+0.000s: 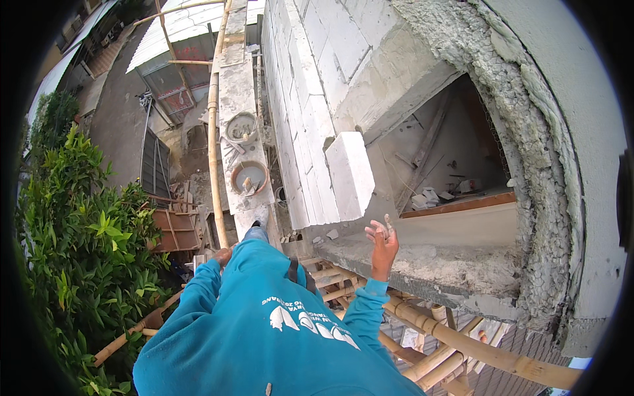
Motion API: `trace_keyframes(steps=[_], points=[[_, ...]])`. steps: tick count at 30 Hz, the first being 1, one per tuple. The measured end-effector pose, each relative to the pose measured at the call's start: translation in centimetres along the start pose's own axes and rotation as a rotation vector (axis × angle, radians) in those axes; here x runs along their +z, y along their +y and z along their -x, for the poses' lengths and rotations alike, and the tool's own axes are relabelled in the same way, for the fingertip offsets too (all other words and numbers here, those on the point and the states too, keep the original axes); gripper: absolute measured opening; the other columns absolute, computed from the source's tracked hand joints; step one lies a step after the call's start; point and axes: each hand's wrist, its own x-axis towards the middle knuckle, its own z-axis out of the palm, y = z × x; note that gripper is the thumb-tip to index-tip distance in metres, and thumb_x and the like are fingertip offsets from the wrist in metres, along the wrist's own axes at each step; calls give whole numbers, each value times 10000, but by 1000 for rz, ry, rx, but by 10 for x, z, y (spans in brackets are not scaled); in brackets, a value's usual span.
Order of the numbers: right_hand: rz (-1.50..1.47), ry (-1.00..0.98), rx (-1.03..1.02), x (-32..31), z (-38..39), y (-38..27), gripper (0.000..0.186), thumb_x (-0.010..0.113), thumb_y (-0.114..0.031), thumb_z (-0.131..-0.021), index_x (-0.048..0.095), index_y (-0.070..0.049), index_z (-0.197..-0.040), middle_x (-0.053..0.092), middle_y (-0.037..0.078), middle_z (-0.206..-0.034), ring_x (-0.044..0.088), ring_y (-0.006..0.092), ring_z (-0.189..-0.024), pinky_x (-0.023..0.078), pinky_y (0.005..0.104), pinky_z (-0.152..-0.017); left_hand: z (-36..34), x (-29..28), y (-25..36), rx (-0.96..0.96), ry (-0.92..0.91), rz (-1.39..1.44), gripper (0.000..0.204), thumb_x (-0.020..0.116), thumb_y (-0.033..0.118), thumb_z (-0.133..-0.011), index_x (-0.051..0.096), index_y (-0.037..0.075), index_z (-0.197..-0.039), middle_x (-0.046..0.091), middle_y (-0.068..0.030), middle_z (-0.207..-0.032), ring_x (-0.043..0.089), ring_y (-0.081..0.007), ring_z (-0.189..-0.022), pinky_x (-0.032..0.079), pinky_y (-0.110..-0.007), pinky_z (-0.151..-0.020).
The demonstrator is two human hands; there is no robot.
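My left hand (222, 256) is at the near end of an upright-looking bamboo pole (213, 132), closed round it; its fingers are partly hidden. Raised beside the wall opening, my right hand (382, 249) holds nothing, its dusty fingers apart and slightly bent. Just beyond it, a white block (351, 175) juts from the end of the pale block wall (310, 119). A rough concrete ledge (456, 267) lies to the right of this hand. My foot (258, 221) stands on a narrow, mortar-spattered plank walkway (239, 82).
Two round tubs, a nearer one (249, 178) and a farther one (242, 127), hold grey mortar on the walkway. Bamboo scaffold poles (456, 340) cross below on the right. A leafy tree (86, 264) fills the left, beside a drop to the ground.
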Motion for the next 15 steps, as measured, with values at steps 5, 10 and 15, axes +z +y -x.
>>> trace_keyframes(steps=[5, 10, 15], points=[[51, 149, -262, 3, -39, -85, 520, 554, -189, -963, 390, -18, -1426, 626, 151, -1153, 641, 220, -979, 532, 332, -852, 0, -5, 24, -182, 141, 115, 665, 363, 584, -968, 664, -3, -1051, 654, -283, -984, 632, -417, -981, 484, -473, -818], [62, 176, -367, 25, -84, -127, 527, 569, -180, -962, 389, 4, -1421, 595, 151, -1210, 612, 219, -1051, 524, 325, -874, 4, -37, 32, -142, 248, 126, 740, 500, 660, -869, 683, -38, -1035, 688, -234, -978, 688, -365, -875, 554, -462, -720], [111, 106, -522, 71, -116, -184, 501, 560, -135, -963, 397, -4, -1418, 582, 143, -1232, 598, 209, -1073, 510, 312, -897, 16, -70, 72, -233, 282, 232, 630, 553, 567, -873, 696, -31, -1008, 696, -224, -944, 694, -356, -833, 553, -453, -720]])
